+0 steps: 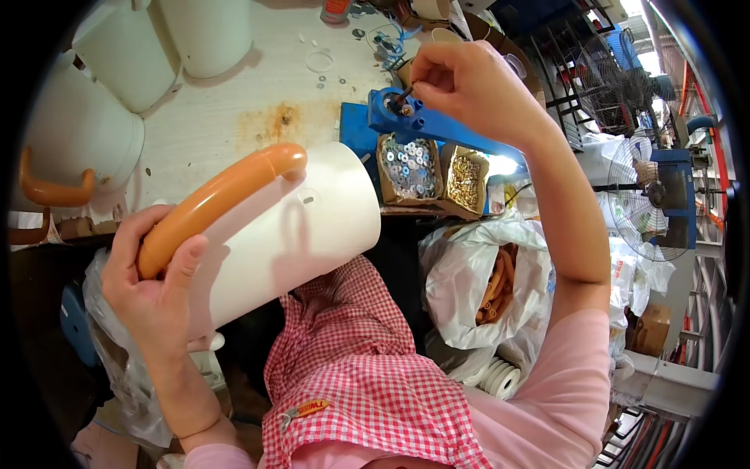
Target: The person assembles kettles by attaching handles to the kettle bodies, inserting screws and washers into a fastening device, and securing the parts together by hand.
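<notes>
My left hand point(148, 273) is wrapped round the lower end of an orange plastic handle point(223, 195). That handle lies along the side of a white cylindrical container point(312, 227), tilted over my lap. A small oval hole shows in the container's wall near the handle's upper end. Over the bench, my right hand point(461, 82) pinches a thin dark rod point(405, 95) at the head of a blue metal tool point(391, 112). Beneath that tool stand a box of washers point(410, 168) and a box of small brass-coloured fasteners point(465, 180).
Several white containers point(207, 39) stand at the left of the bench point(234, 86), one with an orange handle point(55, 187). A plastic bag of orange handles point(469, 297) sits right of my lap. Fans point(644, 180) stand at the far right.
</notes>
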